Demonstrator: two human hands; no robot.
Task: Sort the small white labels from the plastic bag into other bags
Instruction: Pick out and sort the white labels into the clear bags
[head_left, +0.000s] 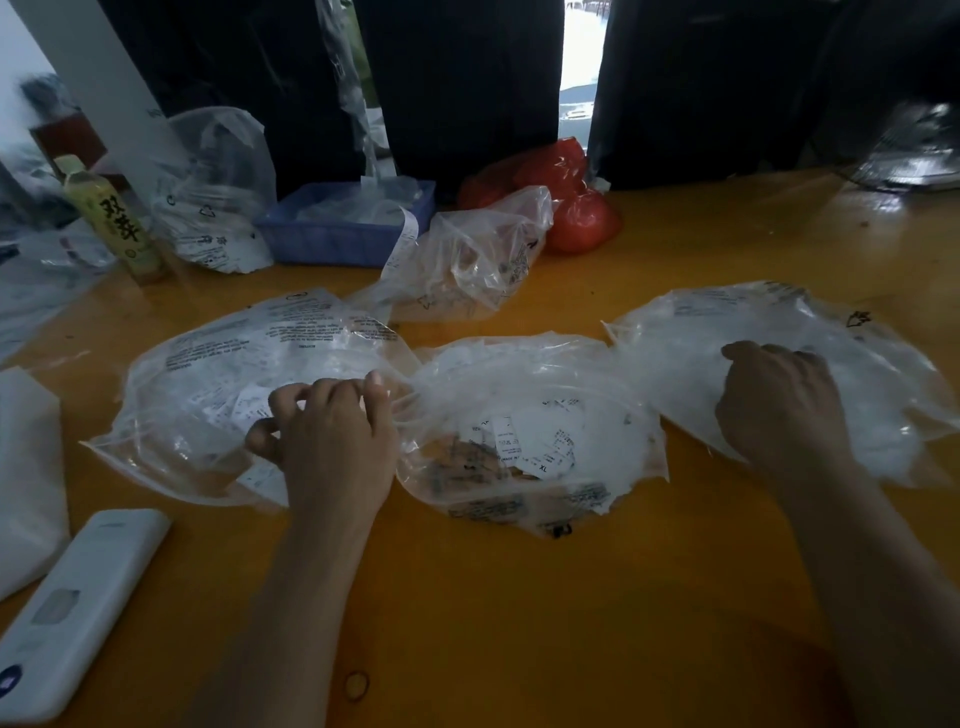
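Three clear plastic bags lie in a row on the orange table. The middle bag (535, 441) holds several small white labels (540, 447) with printed text. My left hand (332, 436) sits at the mouth of the left bag (218, 374), fingers curled on its plastic edge, with white labels showing beside the fingers. Over at the right bag (810, 364), my right hand (779, 405) reaches in with curled fingers gripping the plastic; whether it holds a label is hidden.
A fourth crumpled clear bag (467, 260) lies behind the row. A blue tray (337, 234), a red bag (566, 197), a green bottle (114, 223) and another clear bag (218, 197) stand at the back. A white remote (78, 608) lies front left.
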